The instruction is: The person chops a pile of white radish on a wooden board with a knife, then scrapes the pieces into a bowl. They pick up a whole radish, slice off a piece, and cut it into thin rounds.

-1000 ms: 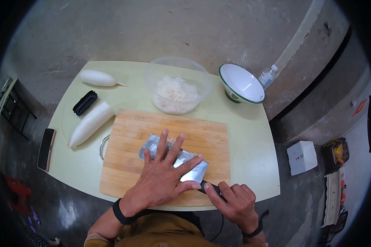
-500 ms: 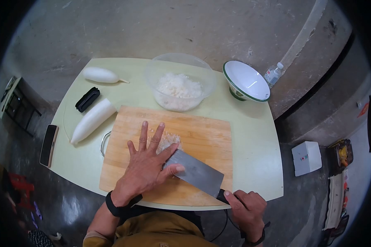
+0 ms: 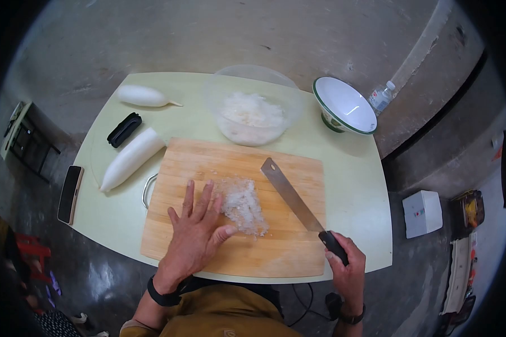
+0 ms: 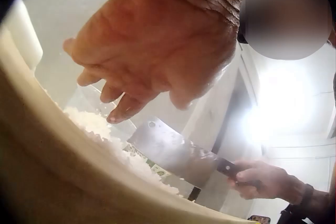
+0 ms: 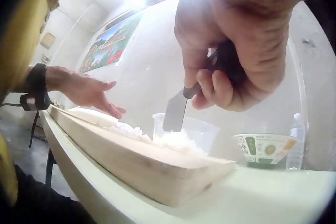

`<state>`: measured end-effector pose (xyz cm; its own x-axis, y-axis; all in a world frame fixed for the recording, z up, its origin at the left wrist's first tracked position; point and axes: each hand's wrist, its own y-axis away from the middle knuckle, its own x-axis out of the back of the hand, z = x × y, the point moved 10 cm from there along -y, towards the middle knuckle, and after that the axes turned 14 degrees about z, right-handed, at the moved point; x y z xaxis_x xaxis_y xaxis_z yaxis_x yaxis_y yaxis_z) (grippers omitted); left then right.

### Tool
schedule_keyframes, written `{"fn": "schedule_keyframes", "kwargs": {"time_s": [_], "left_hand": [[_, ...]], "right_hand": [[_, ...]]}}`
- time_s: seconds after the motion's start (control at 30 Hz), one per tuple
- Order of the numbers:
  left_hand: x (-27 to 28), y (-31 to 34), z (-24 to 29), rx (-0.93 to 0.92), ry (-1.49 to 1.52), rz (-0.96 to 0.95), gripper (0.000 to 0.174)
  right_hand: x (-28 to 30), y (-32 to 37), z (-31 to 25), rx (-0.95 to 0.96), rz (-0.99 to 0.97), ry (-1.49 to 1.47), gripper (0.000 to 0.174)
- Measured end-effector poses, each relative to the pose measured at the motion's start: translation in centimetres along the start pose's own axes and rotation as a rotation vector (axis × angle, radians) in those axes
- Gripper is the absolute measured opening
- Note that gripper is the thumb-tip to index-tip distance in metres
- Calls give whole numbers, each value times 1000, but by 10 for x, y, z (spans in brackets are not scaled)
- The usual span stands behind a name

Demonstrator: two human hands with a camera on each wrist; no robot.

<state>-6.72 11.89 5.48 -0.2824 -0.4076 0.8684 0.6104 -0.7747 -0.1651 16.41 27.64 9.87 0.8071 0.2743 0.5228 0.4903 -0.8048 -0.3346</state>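
Note:
In the head view, a pile of finely chopped white radish (image 3: 244, 209) lies mid-board on the wooden cutting board (image 3: 287, 255). My left hand (image 3: 194, 238) is beside the pile's left edge, fingers straight and spread. The left wrist view shows its bare palm (image 4: 152, 45), raised over the board. With my right hand (image 3: 349, 271) I grip the black handle of a cleaver (image 3: 292, 196). Its blade is held nearly edge-on over the right part of the board, tip pointing away from me. The right wrist view has the fingers of my right hand (image 5: 241, 45) curled round that handle.
Behind the board stands a clear plastic bowl (image 3: 253, 135) of shredded white radish. A green-rimmed bowl (image 3: 346, 106) and a water bottle (image 3: 381, 96) are at back right. Two white radishes, a cut one (image 3: 132, 160) and a tailed one (image 3: 143, 95), a black case (image 3: 124, 130) and a phone (image 3: 70, 194) lie left.
The cleaver has come off the chopped radish and swung up to the right, from flat to nearly edge-on. My left hand has left the blade and shifted left, uncovering the pile.

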Motion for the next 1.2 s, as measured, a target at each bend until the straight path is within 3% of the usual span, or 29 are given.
{"fn": "schedule_keyframes", "kwargs": {"time_s": [0.33,0.63,0.8,0.87,0.97,1.2], "left_hand": [[-1,20,13,-149,-15,95,76],[-2,28,2,-13,165,118,77],[7,32,-8,-14,200,201,72],[6,33,-11,-7,237,219,69],[9,33,-12,-6,269,262,66],[16,35,-17,-29,308,402,59]], "right_hand": [[-24,-31,10,75,9,65,36],[-80,-32,-38,270,-274,154,42],[-78,-44,-33,328,-306,164,43],[-73,-59,-36,348,-225,151,42],[-85,-78,-34,450,-208,183,42],[-130,-96,-44,464,-309,134,44]]}}
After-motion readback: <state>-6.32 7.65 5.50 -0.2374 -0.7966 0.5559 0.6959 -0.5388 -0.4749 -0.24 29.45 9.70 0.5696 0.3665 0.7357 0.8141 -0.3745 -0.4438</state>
